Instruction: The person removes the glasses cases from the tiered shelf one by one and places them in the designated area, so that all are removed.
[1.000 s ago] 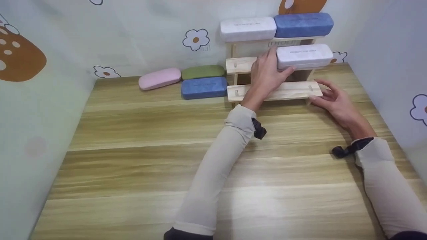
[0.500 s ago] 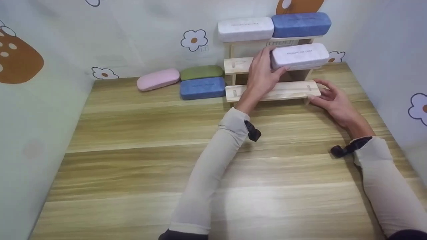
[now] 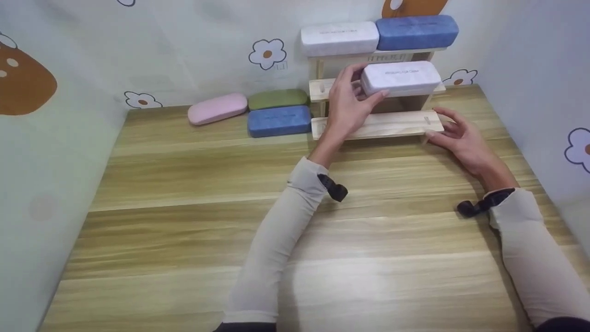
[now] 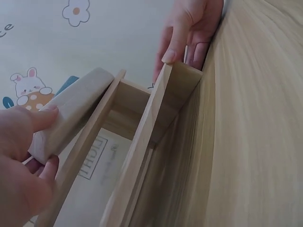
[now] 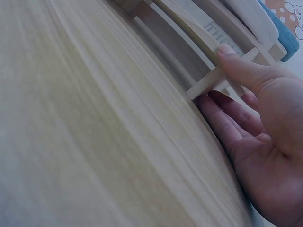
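My left hand (image 3: 349, 102) grips a white glasses case (image 3: 402, 77) by its left end, thumb on the near side and fingers behind. The case lies over the right part of the middle tier of a stepped wooden rack (image 3: 392, 124). In the left wrist view the white case (image 4: 75, 111) slants against the shelf board, its far end close to the board. My right hand (image 3: 470, 143) holds the right end of the rack's lowest tier. In the right wrist view, the thumb of the right hand (image 5: 270, 137) presses the board edge while the fingers reach behind the side support.
On the top tier sit another white glasses case (image 3: 340, 39) and a blue one (image 3: 417, 33). Left of the rack, a pink case (image 3: 218, 109), a green case (image 3: 279, 99) and a blue case (image 3: 280, 122) lie on the wooden table (image 3: 184, 230). Patterned walls enclose it.
The left hand has slid the white case leftward along the middle tier, its arm shifting left too. The right hand keeps its hold on the rack's end.
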`<state>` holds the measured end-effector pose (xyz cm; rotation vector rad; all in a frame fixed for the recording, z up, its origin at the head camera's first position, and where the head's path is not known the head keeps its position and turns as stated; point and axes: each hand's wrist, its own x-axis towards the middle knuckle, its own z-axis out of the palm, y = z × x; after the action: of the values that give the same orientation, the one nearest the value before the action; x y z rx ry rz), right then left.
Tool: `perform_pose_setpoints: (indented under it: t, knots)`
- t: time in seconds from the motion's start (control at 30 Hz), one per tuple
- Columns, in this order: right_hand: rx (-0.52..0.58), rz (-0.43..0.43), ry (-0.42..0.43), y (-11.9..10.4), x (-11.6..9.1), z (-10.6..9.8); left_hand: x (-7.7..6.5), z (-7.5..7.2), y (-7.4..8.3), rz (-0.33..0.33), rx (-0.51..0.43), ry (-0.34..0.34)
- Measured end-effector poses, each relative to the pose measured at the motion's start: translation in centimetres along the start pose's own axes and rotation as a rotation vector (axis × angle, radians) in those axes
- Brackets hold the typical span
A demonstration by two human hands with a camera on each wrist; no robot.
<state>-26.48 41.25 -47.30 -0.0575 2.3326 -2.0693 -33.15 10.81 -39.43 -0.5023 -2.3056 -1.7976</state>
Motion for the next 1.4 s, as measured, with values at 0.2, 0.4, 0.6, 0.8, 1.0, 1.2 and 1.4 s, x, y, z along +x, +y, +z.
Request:
perform_pose_setpoints:
  t: [0.2,0.4,0.6,0.8,1.0,1.2,1.4]
  knots:
    - [0.029,-0.003,-0.010,-0.1,0.0,0.1,-0.8,-1.0,-0.9,-0.003,-0.064,0.018]
    - [0.035,0.000,-0.020,-0.1,0.0,0.0,-0.9,-1.8,-1.1,-0.007,-0.111,0.006]
    - [0.032,0.009,-0.020,-0.1,-0.1,0.0,-1.1,-3.3,-1.0,0.027,-0.197,0.006]
    - [0.054,0.007,-0.026,0.0,0.0,0.0,-1.4,-5.4,-1.3,0.061,-0.348,0.014]
    - [0.067,-0.002,-0.029,0.0,0.0,0.0,-1.8,-7.9,-2.1,0.071,-0.377,-0.005]
    - [0.110,-0.013,-0.027,0.0,-0.1,0.1,-2.2,-10.4,-3.0,0.112,-0.323,-0.014]
    - [0.121,-0.022,-0.023,0.0,0.0,0.3,-2.8,-12.9,-3.7,0.140,-0.278,-0.009]
